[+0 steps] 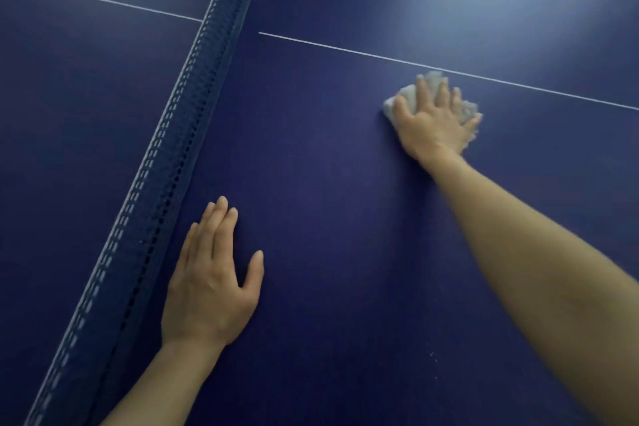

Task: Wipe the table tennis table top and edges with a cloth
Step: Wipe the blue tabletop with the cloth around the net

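The dark blue table tennis table (328,183) fills the view. My right hand (430,121) reaches far out and presses flat, fingers spread, on a crumpled white cloth (403,97) just below the white centre line (345,50). The cloth shows around the fingers and is slightly blurred. My left hand (214,273) rests flat on the bare table top, fingers straight, close to the net.
The blue net (166,162) with its white top band runs diagonally from the upper middle to the lower left, right beside my left hand. A bright light glare lies on the table at the upper right. A few pale specks (432,356) sit on the surface.
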